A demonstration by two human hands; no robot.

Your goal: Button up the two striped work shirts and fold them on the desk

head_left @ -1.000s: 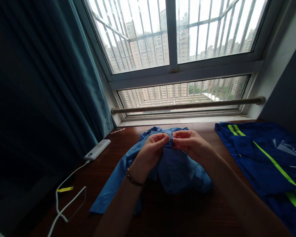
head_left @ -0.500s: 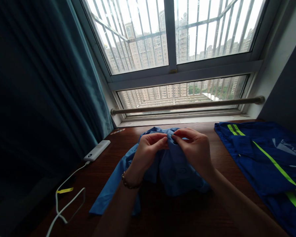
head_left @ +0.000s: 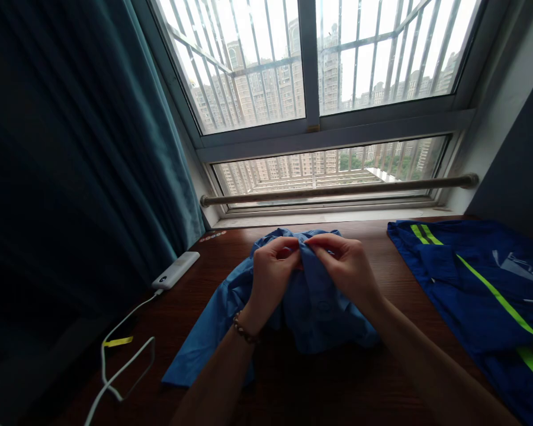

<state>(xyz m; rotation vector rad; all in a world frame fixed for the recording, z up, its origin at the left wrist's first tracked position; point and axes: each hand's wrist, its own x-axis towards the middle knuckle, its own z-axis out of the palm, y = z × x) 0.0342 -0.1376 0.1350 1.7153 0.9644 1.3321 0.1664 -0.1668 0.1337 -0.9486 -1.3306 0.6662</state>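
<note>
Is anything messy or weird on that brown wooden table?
Nothing looks spilled or broken. The crumpled light-blue cloth garment looks untidy, bunched up where the left hand and right hand pinch it. The thin white cable is looped loosely, not coiled neatly.

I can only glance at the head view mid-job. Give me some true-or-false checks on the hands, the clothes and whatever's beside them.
1. The left hand and right hand both pinch the light blue garment. True.
2. The left wrist is bare. False: it wears a bracelet.
3. A striped dark blue garment lies to the right of the hands. True.
4. The two garments are heaped together. False: wooden table shows between them.
5. A white cable runs to the white device. True.
</note>
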